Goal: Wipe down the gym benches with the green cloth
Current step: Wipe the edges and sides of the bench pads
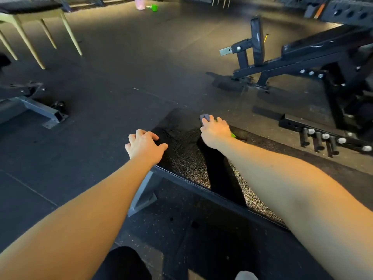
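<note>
While resting left hand (pixel 144 145), fingers loose, on bench (pixel 181 158) edge, gripping cloth (pixel 233 135) under curled right hand (pixel 216 131), pressed to bench top near far end, mostly hidden.

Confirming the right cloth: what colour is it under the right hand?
The cloth shows green, with a grey part; head view.

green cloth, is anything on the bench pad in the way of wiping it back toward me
Nothing visible lies on the bench pad. The right hand holds the green cloth at the far end; the left hand rests on the left edge, beside the wiping path.
</note>
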The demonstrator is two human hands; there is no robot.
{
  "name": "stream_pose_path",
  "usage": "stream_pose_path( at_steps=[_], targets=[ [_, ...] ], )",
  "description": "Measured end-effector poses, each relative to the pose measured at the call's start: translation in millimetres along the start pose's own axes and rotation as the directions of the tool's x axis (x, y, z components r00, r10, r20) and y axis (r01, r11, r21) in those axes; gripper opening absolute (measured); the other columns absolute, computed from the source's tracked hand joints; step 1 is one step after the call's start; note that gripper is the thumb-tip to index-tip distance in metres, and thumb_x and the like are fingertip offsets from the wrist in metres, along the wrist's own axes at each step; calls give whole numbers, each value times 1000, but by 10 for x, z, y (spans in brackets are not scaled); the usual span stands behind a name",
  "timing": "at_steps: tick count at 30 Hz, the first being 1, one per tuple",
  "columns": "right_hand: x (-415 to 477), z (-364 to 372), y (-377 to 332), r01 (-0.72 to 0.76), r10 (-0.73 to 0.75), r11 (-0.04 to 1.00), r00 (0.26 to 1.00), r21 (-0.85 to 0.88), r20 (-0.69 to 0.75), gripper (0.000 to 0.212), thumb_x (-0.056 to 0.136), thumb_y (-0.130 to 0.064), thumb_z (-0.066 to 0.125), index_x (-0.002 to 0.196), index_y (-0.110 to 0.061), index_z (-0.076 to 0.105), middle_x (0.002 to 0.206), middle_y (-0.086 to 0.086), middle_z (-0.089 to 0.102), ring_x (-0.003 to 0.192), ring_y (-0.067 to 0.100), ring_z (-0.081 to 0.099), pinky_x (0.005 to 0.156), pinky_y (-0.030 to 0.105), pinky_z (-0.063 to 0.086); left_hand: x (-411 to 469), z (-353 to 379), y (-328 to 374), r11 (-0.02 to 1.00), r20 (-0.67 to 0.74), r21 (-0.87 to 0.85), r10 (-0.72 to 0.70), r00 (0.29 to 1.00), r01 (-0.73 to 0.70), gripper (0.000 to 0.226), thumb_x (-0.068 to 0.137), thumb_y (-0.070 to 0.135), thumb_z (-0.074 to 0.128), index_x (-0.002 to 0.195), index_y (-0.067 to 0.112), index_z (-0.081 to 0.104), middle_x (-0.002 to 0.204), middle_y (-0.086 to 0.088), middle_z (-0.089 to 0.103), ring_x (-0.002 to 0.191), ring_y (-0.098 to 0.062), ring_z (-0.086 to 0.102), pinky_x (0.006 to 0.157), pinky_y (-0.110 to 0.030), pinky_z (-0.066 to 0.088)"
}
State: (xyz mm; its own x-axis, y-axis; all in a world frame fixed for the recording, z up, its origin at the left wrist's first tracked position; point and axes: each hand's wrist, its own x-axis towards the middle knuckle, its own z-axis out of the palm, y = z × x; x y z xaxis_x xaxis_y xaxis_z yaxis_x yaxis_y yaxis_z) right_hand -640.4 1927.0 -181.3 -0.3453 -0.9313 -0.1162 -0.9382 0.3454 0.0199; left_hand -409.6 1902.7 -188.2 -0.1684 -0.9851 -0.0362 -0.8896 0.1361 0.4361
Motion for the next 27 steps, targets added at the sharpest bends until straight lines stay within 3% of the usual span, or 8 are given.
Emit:
stream_pose_path(
  at_steps=[2, 5, 7, 12, 17, 22, 24, 27],
  targets=[
    [-109, 73, -136, 143, -144, 990, 989, -12, -31, 41, 103, -28, 38, 141, -13, 47, 149, 15, 45, 130, 37, 44, 108, 50, 39, 14, -7, 4, 1000, 7, -4, -7, 1000, 7, 47, 86, 56, 68, 127, 33, 64, 140, -2, 46, 135, -28, 34, 109, -45, 33],
    [-263, 96, -96, 327, -329, 941, 944, 87, 12, 48, 109, -23, 35, 156, -18, 36, 167, 8, 26, 152, 30, 22, 123, 47, 22, 7, -22, 6, 1000, 10, -6, -1, 1000, 1, 46, 86, 56, 69, 126, 33, 65, 140, -2, 46, 135, -28, 34, 109, -45, 33],
    [-186, 47, 123, 294, -298, 951, 954, 95, 28, 50, 110, -22, 33, 159, -21, 31, 169, 3, 20, 155, 24, 15, 126, 47, 14, 3, -31, 3, 1000, 15, -10, 7, 1000, -7, 45, 87, 55, 68, 126, 33, 64, 140, -1, 46, 135, -28, 33, 109, -45, 32],
    [239, -17, 189, 80, -85, 995, 994, 65, 75, 47, 110, -27, 27, 155, -16, 34, 165, 9, 27, 148, 35, 28, 122, 53, 23, 27, -36, -58, 998, 46, -9, 63, 997, -62, 32, 100, 29, 51, 129, 33, 63, 141, 0, 44, 133, -27, 32, 108, -42, 31],
    [244, 10, -400, 237, -237, 969, 971, 77, -2, 43, 107, -25, 33, 146, -9, 43, 154, 16, 37, 138, 36, 35, 113, 52, 33, 87, -89, -105, 997, 83, -36, 76, 994, -73, 39, 98, 15, 46, 125, 36, 65, 141, 2, 45, 133, -27, 32, 107, -40, 31],
    [-213, 86, -305, 485, -492, 857, 870, 172, -3, 50, 110, -18, 35, 159, -16, 31, 169, 6, 17, 157, 25, 11, 126, 41, 12, 119, -114, -122, 996, 96, -47, 79, 992, -74, 35, 98, 18, 51, 122, 37, 67, 141, 1, 46, 132, -27, 34, 107, -41, 33],
    [-83, 58, -52, 449, -451, 884, 892, 129, -15, 51, 110, -17, 34, 160, -18, 29, 170, 5, 16, 157, 23, 10, 127, 44, 12, 126, -125, -135, 995, 101, -64, 84, 991, -77, 34, 99, 18, 52, 121, 37, 68, 141, 2, 46, 132, -27, 34, 107, -41, 34],
    [311, 11, 112, 245, -246, 969, 968, 39, 40, 51, 110, -19, 31, 161, -17, 25, 169, 6, 17, 156, 28, 14, 125, 48, 16, 120, -129, -154, 992, 97, -99, 86, 992, -76, 34, 99, 15, 53, 120, 36, 69, 141, 3, 47, 132, -26, 35, 106, -39, 35]
  ],
)
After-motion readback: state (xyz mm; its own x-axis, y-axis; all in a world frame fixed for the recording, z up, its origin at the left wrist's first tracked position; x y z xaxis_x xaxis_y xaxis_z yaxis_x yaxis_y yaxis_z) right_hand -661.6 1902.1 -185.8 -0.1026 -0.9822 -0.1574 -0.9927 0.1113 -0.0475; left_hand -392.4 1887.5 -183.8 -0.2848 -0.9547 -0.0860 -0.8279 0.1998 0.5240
